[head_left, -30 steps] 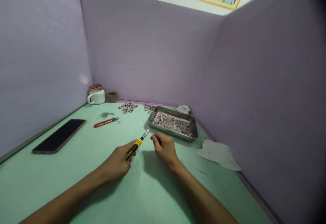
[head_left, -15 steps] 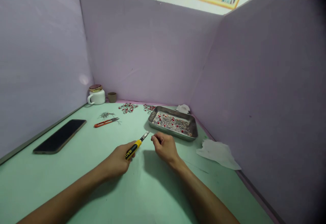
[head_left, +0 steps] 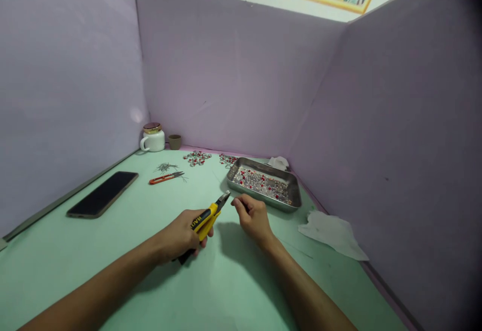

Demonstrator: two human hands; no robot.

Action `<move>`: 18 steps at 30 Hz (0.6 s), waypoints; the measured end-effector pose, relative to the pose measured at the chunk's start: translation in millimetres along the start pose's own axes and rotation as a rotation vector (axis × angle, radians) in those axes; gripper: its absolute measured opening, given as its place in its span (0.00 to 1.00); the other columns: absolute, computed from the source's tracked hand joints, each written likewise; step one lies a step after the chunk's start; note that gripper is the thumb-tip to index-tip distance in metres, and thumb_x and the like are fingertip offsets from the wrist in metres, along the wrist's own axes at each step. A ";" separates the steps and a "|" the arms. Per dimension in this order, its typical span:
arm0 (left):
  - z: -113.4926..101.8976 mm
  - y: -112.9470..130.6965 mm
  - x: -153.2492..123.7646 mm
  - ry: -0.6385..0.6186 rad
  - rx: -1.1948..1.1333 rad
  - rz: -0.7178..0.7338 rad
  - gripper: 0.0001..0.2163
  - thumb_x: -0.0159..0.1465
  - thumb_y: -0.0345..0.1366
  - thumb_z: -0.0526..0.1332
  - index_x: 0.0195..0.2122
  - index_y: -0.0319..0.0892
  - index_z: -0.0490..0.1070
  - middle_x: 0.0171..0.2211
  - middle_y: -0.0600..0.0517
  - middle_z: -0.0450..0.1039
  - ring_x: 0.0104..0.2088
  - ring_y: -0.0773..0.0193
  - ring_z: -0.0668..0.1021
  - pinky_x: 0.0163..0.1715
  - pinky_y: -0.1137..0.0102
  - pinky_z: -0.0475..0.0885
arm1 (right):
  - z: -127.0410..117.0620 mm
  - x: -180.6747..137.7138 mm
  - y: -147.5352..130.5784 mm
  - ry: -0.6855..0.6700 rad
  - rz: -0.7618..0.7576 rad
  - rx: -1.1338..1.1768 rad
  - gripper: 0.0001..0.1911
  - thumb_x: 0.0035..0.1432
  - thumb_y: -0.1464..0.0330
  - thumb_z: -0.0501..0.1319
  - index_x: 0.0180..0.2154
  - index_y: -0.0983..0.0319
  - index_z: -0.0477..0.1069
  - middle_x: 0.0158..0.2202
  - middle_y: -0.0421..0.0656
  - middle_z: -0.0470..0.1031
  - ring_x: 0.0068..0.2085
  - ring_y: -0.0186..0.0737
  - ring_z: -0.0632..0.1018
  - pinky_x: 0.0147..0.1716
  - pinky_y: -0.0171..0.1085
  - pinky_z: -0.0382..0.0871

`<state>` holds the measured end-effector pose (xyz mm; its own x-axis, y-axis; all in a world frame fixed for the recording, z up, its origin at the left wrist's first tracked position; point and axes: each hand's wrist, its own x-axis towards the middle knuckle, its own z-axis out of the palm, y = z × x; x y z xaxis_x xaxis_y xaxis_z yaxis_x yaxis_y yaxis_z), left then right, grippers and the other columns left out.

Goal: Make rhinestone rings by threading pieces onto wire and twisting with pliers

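My left hand (head_left: 184, 235) is wrapped round yellow-and-black pliers (head_left: 207, 222), whose metal jaws point up and to the right. Just right of the jaw tips, my right hand (head_left: 253, 216) is closed in a pinch, fingertips towards the pliers. Whatever it pinches is too small or hidden to make out. Behind the right hand lies a metal tray (head_left: 235, 186) holding many small clear and red beads (head_left: 259, 180).
Orange thread snips (head_left: 165, 178) lie near a heap of thin wire pins (head_left: 165, 167). Red-and-clear beaded pieces (head_left: 197, 158) sit farther back. A phone (head_left: 103, 194) is at left, a lidded white mug (head_left: 153, 140) and brown cup (head_left: 174, 142) behind. White tissue (head_left: 331, 233) lies at right.
The pliers have turned in my left hand, so both yellow handles now show. My right hand keeps its pinch beside the jaws. The whole view has shifted slightly.
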<state>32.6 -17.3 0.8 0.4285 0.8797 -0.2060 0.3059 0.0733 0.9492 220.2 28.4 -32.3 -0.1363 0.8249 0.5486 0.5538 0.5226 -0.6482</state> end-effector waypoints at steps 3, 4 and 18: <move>-0.6 3.2 -3.7 -0.109 -0.278 0.011 0.14 0.37 0.22 0.51 0.27 0.40 0.64 0.24 0.55 0.68 0.23 0.66 0.70 0.19 0.73 0.65 | 0.4 1.0 -1.9 0.003 0.035 0.129 0.13 0.55 0.65 0.52 0.24 0.64 0.69 0.17 0.36 0.61 0.20 0.31 0.62 0.21 0.30 0.55; -1.1 2.9 -3.9 -0.130 -0.328 0.014 0.15 0.37 0.22 0.51 0.27 0.40 0.64 0.25 0.54 0.69 0.25 0.65 0.71 0.19 0.73 0.65 | 0.7 1.3 -2.5 -0.002 0.057 0.158 0.13 0.55 0.65 0.52 0.24 0.64 0.69 0.17 0.36 0.60 0.20 0.31 0.62 0.20 0.30 0.55; 1.3 -15.8 4.6 0.355 0.713 0.133 0.32 0.45 0.21 0.53 0.53 0.47 0.57 0.44 0.47 0.67 0.41 0.54 0.72 0.38 0.68 0.64 | 6.7 -1.6 0.0 -0.015 0.105 -0.066 0.13 0.54 0.66 0.52 0.22 0.62 0.71 0.16 0.38 0.65 0.20 0.33 0.65 0.20 0.30 0.54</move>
<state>30.9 -15.0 -15.4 0.2406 0.9656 0.0990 0.7917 -0.2542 0.5555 214.9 28.5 -36.7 -0.0865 0.8778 0.4711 0.6188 0.4179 -0.6651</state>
